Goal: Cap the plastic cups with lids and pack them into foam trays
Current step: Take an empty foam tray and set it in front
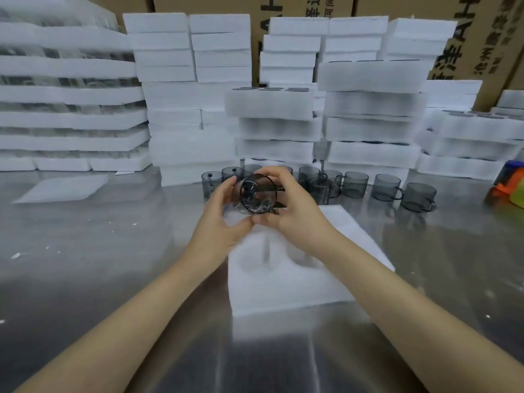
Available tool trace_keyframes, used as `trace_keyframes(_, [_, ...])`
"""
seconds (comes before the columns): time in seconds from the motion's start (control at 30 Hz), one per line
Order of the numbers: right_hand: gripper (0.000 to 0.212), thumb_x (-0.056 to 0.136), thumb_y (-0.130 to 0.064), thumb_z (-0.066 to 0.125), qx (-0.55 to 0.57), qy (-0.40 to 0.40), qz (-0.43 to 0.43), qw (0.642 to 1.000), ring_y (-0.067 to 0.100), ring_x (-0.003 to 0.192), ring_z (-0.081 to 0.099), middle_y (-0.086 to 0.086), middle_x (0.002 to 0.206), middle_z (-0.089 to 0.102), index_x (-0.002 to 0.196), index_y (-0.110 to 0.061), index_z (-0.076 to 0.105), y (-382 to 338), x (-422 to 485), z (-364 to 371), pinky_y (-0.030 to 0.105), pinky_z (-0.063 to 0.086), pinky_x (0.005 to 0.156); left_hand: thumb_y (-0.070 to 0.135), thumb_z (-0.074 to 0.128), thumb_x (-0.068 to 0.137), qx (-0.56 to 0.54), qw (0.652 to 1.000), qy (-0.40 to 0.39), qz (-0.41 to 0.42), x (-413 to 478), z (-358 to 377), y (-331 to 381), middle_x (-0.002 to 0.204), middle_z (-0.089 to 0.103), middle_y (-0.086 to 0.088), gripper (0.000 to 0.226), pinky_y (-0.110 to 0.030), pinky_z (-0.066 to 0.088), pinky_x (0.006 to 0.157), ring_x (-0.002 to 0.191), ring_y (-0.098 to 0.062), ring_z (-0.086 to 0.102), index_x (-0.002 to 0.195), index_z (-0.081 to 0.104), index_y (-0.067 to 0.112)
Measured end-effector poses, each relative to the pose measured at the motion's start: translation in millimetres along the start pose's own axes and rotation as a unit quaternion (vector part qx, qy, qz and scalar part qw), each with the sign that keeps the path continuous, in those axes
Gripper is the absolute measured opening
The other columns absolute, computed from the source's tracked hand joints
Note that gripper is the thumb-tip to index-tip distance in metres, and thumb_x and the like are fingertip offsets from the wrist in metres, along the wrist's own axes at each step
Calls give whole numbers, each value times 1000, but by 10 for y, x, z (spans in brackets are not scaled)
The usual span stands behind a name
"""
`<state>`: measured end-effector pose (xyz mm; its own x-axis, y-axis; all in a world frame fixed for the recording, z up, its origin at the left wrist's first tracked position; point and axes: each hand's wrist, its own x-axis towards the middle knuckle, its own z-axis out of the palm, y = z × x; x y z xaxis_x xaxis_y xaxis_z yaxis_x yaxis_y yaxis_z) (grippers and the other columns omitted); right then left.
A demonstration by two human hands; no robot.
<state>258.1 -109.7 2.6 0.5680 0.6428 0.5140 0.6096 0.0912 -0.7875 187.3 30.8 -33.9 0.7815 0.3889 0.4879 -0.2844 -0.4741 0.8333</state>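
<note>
Evidently the left hand (224, 211) and right hand (295, 205) both clasp one smoky cup (256, 195), tipped towards the camera, probably to seat a lid (hard to make out). It hangs above the foam tray (283, 279) on the surface (113, 265), handy for packing, with spare cups (385, 187) lined up behind.

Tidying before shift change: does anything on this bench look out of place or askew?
White foam crumbs litter the table's left side, and the top foam tray of the stack behind the cups sits skewed, overhanging those below.
</note>
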Motion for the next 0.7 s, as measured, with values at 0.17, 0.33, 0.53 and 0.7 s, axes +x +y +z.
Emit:
trace_keyframes(0.17, [64, 72, 13, 72, -5, -12, -24, 1000, 3, 109, 58, -11, 118, 57, 118, -26, 49, -13, -27, 36, 19, 50, 87, -8, 71, 75, 14, 999, -16, 41, -16, -47, 49, 131, 54, 7, 78, -35, 38, 110, 125, -9, 49, 141, 41, 20])
trace_keyframes(0.33, [61, 73, 14, 68, -22, -3, -14, 1000, 4, 108, 59, -7, 118, 59, 119, -23, 53, 11, -35, 32, 18, 51, 84, -5, 74, 76, 2, 999, -19, 37, -42, -53, 102, 127, 58, 10, 72, -31, 42, 105, 118, -4, 55, 138, 45, 17])
trace_keyframes(0.53, [58, 73, 11, 70, -49, -2, -17, 999, 7, 108, 58, 1, 121, 58, 116, -25, 55, 25, -26, 37, 12, 49, 78, -1, 77, 74, 21, 999, 3, 37, -56, -45, 117, 116, 60, 21, 73, -29, 43, 103, 110, 2, 57, 138, 46, 18])
trace_keyframes(0.7, [61, 72, 14, 64, -61, 7, -22, 998, 7, 108, 58, 2, 120, 57, 119, -24, 55, 10, -39, 25, 12, 49, 80, 5, 78, 76, 26, 998, 3, 55, -37, -46, 79, 128, 60, 7, 71, -33, 45, 102, 115, -6, 57, 138, 47, 19])
